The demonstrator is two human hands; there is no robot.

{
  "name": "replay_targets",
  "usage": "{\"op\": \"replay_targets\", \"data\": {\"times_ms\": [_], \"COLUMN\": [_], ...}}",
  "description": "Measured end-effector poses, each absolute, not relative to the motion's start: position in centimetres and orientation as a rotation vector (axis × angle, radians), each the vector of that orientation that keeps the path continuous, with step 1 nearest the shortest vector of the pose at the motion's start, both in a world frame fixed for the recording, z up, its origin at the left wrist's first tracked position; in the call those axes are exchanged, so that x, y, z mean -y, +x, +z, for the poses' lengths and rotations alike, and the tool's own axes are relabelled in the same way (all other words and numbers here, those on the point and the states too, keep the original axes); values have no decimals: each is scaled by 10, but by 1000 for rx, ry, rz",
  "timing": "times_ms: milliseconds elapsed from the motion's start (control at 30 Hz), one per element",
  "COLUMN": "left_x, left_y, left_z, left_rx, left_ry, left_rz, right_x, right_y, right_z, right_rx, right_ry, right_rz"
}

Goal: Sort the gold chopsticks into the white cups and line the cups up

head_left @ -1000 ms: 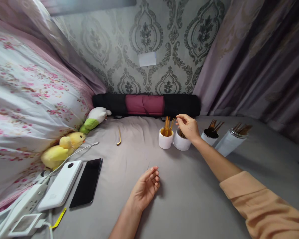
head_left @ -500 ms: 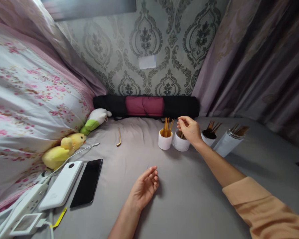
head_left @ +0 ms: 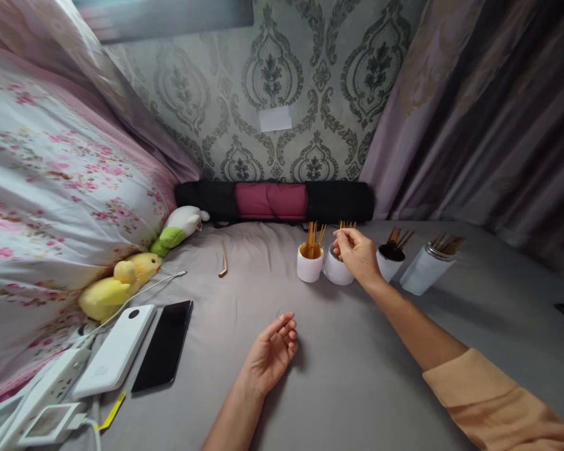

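My right hand (head_left: 358, 254) is at the second white cup (head_left: 339, 272) from the left, thumb and fingers pinched together over its rim. Whatever is between the fingertips is too small or hidden to make out. Brown sticks (head_left: 348, 224) rise from this cup just behind the hand. Touching distance to the left stands another white cup (head_left: 309, 268) with thin brown sticks (head_left: 314, 241) in it. My left hand (head_left: 273, 351) rests palm up above the grey sheet (head_left: 338, 369), its fingers loosely curled and holding nothing.
To the right are a dark-mouthed white cup (head_left: 389, 263) and a tilted-looking white jar (head_left: 425, 269), both with sticks. A bent gold-coloured straw (head_left: 223, 262) lies left of centre. A phone (head_left: 163, 344), power bank (head_left: 116, 349), power strip (head_left: 56, 379) and plush toys (head_left: 122, 282) line the left.
My right hand has moved slightly down toward the second cup, and the sticks behind it now show. My left hand has stayed about where it was.
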State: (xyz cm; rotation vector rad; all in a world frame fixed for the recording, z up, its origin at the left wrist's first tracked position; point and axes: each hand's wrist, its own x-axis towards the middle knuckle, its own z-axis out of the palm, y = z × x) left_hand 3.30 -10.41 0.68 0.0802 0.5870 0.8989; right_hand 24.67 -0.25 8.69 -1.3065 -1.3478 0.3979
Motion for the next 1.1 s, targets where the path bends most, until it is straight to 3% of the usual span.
{"op": "replay_targets", "data": {"times_ms": [600,1100], "left_x": [104,104], "left_y": [33,35], "left_z": [7,7], "left_rx": [-593,-604], "left_ry": [79,112], "left_rz": [900,903], "right_x": [49,56], "right_y": [183,175], "right_z": [24,-11], "right_rx": [1406,1408], "right_ry": [-1350,-1417], "right_rz": [791,822]}}
